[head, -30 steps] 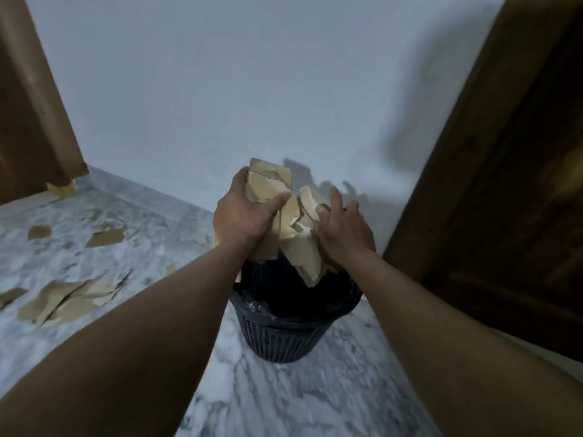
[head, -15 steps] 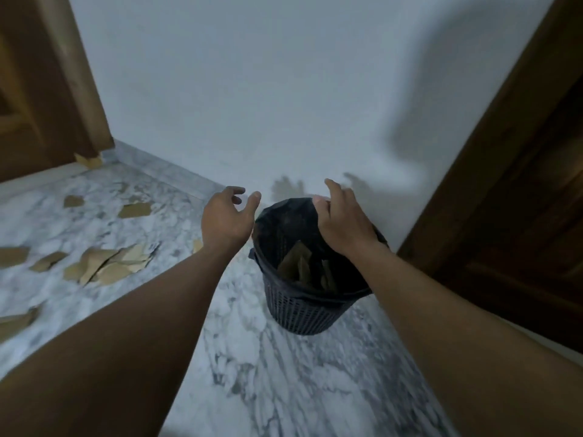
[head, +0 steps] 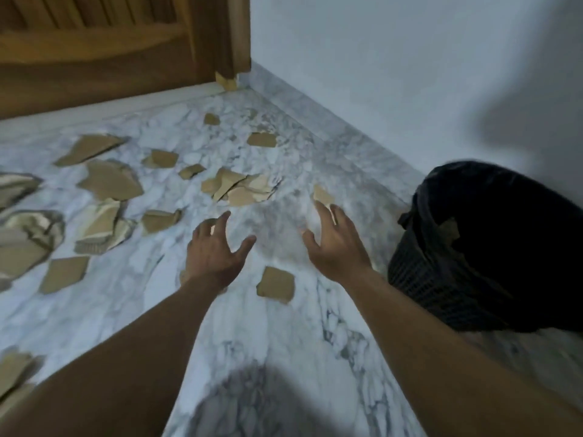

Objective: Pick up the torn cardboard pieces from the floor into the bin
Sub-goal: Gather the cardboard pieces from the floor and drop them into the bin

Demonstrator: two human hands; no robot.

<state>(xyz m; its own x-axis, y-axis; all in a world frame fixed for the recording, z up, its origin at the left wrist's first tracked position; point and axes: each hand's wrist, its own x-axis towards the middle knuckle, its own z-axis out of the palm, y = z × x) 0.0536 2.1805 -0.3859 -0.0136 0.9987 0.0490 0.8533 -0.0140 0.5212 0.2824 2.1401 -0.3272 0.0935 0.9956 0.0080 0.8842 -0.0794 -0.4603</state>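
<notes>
Both hands are out over the marble floor (head: 268,342), palms down, holding nothing. The left hand (head: 217,250) has its fingers (head: 220,220) spread wide, thumb out to the side. The right hand (head: 337,244) is spread as well, its fingers (head: 321,212) a little bent. A small scrap (head: 322,194) lies just past the right fingertips; whether they touch it I cannot tell, the picture being blurred there.

The torn pieces are mostly on the floor to the left and ahead: a pile (head: 239,187) just beyond the hands, a squarish bit (head: 276,283) between the two wrists, and larger ones (head: 108,181) further left. One chip (head: 226,82) sits in the corner where the door (head: 94,58) meets the wall (head: 378,74).

The bin (head: 441,288) stands to the right, near the right forearm and close to the wall. It is dark mesh with a black liner (head: 504,197), and one piece (head: 449,230) shows inside it.
</notes>
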